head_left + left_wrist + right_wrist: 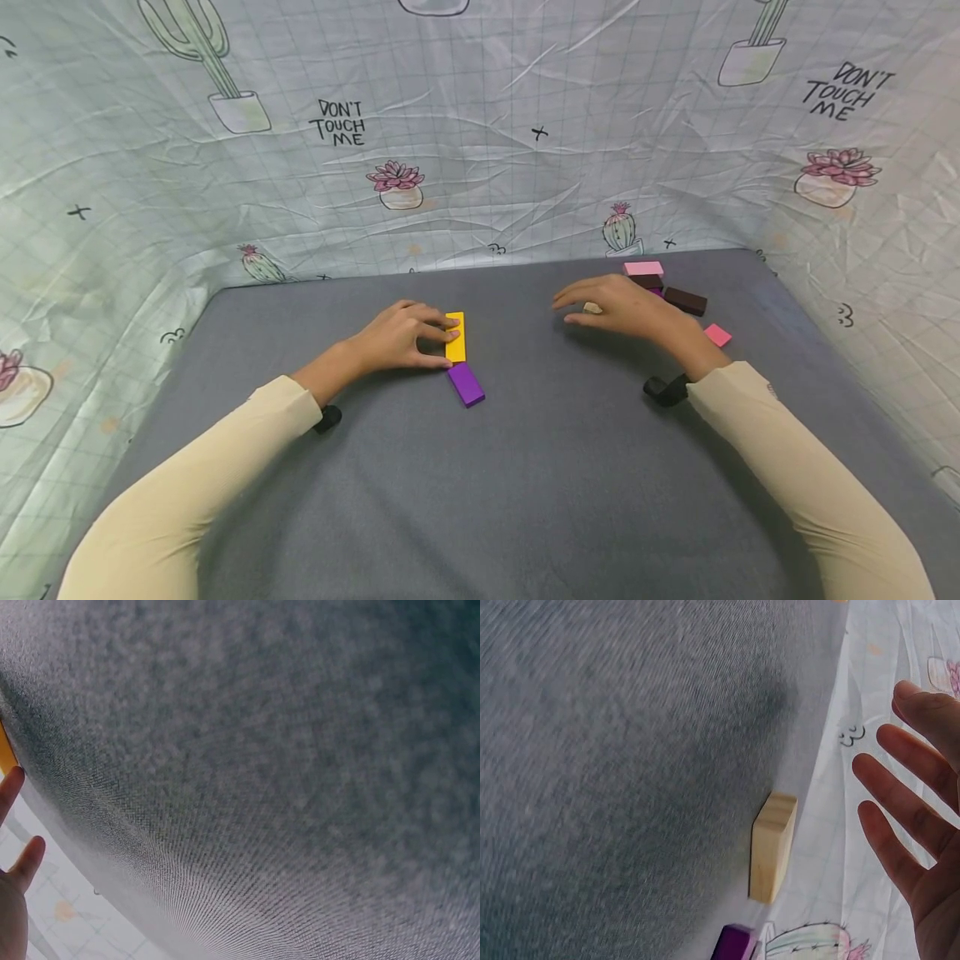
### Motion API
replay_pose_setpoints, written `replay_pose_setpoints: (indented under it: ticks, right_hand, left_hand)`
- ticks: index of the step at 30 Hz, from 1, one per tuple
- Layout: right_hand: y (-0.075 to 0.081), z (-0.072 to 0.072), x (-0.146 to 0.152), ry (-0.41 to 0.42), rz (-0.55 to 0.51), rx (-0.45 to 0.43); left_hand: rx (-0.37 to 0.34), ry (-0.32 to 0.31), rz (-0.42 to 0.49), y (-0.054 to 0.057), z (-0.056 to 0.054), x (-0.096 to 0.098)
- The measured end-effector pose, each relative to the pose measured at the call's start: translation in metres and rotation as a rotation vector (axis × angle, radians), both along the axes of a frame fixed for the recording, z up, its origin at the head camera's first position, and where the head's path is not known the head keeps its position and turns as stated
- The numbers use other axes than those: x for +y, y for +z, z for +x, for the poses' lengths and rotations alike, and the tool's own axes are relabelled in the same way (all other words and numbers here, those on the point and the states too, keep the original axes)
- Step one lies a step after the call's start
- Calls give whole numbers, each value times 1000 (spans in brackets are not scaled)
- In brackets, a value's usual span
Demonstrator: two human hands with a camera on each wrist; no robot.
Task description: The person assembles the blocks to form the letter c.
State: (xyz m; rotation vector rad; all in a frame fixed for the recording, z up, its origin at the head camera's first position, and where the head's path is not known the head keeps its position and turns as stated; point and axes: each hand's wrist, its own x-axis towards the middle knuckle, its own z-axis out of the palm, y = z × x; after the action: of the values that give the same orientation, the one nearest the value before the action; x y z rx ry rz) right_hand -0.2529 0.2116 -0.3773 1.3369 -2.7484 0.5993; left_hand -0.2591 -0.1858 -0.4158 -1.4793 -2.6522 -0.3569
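1. Two bare hands over a grey table; beige sleeves run off the bottom edge.
2. Left hand: fingers parted, slightly bent, two fingertips on yellow block, thumb at its near-left corner. Can't tell whether there's any real grip.
3. Yellow block lies left of centre, partly under the fingers; left wrist view catches just a sliver at frame edge.
4. Purple block: angled at the yellow one's near end, thumb tip beside the join.
5. Right hand: fingers spread, holding nothing.
6. Wooden block: clear of the fingers in right wrist view; mostly covered by the hand in head view.
7. Beyond right hand: pink block, dark block, purple sliver mostly hidden, second dark block. Coral block partly behind forearm.
8. Right wrist view: purple end cut off at bottom; orange speck at top, too small to identify.
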Motion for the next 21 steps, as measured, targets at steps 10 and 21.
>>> replay_pose_setpoints:
  ticks: [10, 21]
  right_hand:
    - [-6, -5, 11, -38, 0, 9]
    - [-12, -10, 28, -81, 18, 22]
  left_hand:
    - [-4, 10, -2, -1, -1, -1]
    - [-9, 18, -3, -2, 0, -1]
